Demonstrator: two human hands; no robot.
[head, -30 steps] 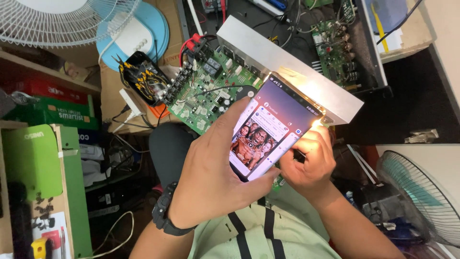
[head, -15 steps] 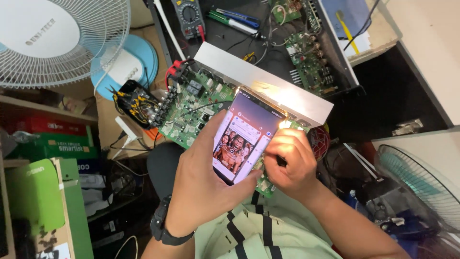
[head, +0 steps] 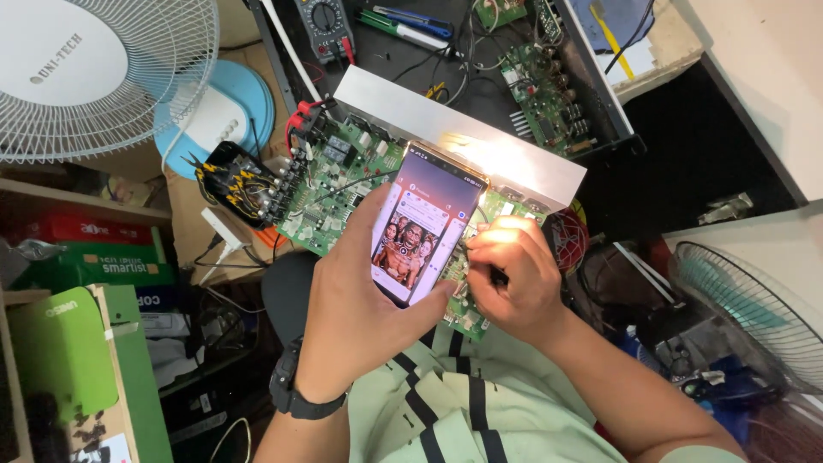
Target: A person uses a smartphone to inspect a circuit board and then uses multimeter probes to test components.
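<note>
My left hand [head: 360,309] holds a smartphone [head: 426,221] upright over my lap, its screen lit with a picture of people. A black watch sits on that wrist. My right hand [head: 513,279] is closed beside the phone's right edge, its fingers pinched on a small dark tool tip against a green circuit board [head: 334,184]. The board lies tilted across my lap, with a long silver heat sink [head: 411,116] along its far edge, and bright light falls on that spot.
A white fan [head: 94,73] stands at upper left, another fan [head: 754,317] at right. A multimeter [head: 326,26], pens and a second circuit board [head: 540,81] lie on the black bench behind. Green boxes [head: 77,377] sit at lower left.
The view has shifted, so phone, board and hands sit lower and further left in frame. Both hands keep the same hold.
</note>
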